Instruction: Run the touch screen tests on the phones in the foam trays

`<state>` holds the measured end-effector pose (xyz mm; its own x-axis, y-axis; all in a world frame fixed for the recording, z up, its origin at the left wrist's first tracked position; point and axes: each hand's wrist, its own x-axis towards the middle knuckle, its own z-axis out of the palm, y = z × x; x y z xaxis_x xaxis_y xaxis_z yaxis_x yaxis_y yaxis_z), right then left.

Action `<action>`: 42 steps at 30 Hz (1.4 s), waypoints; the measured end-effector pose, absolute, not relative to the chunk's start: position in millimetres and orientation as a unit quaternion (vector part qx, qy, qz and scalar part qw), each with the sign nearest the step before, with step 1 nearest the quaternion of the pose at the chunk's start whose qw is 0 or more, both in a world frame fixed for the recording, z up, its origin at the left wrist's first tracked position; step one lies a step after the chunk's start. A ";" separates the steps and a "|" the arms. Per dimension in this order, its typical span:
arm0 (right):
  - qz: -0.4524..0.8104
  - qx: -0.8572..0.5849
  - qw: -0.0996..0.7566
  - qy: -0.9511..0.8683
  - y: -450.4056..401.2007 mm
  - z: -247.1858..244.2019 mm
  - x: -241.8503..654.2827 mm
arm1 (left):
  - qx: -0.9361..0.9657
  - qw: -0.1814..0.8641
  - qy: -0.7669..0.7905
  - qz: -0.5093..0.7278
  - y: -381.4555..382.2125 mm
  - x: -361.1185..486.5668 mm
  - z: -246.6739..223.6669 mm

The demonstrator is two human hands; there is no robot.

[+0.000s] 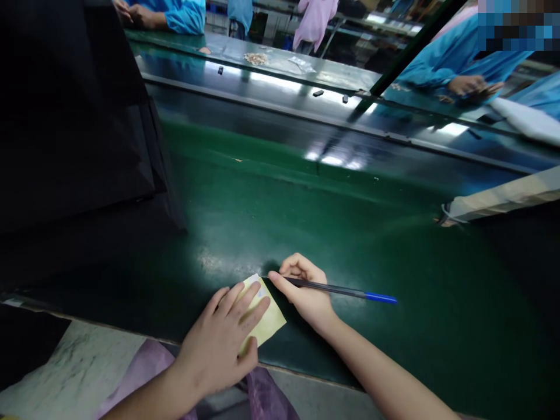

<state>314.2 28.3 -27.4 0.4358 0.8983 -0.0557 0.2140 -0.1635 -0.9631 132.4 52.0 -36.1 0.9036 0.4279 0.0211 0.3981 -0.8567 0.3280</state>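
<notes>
A small pale yellow paper slip (270, 319) lies near the front edge of the green table (280, 216), with faint marks close to its top corner. My left hand (223, 332) rests flat across the paper, fingers spread, covering much of its left side. Pinched in my right hand (308, 291) is a dark-barrelled pen (336, 287) with a blue end pointing off to the right. The pen's thin tip reaches the paper's upper corner; whether it touches cannot be made out.
Beyond the table runs a dark conveyor belt (271, 119) carrying a few small black parts (318, 93). A large black panel (79, 146) stands on the left, and a pale bar (507, 195) juts in from the right. People in blue sleeves (441, 55) work across the line.
</notes>
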 end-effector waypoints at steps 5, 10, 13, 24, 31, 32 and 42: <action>0.317 -0.673 0.496 -0.448 25.5 -34.9 311.8 | 0.963 0.157 0.214 0.035 51.5 132.1 -34.7; 0.241 -0.670 0.477 -0.516 25.8 -39.7 308.8 | 0.965 0.147 0.213 0.033 53.0 133.0 -33.4; 0.224 -0.669 0.472 -0.529 26.3 -38.2 307.2 | 0.965 0.146 0.214 0.035 53.6 134.0 -33.3; 0.206 -0.662 0.452 -0.561 26.9 -37.2 305.5 | 0.965 0.143 0.218 0.040 52.2 133.8 -32.6; 0.198 -0.666 0.443 -0.567 26.3 -37.6 305.4 | 0.965 0.141 0.215 0.047 53.4 134.5 -34.9; 0.197 -0.666 0.443 -0.567 26.4 -37.8 305.5 | 0.965 0.142 0.216 0.046 53.5 134.4 -34.8; 0.187 -0.657 0.455 -0.572 28.3 -36.6 304.7 | 0.964 0.148 0.218 0.038 53.1 133.3 -33.0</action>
<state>304.7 28.3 -36.6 0.2761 0.9211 0.2744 0.5808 0.0675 -0.8112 133.3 53.1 -33.0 0.9018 0.4320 0.0079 0.4098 -0.8611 0.3009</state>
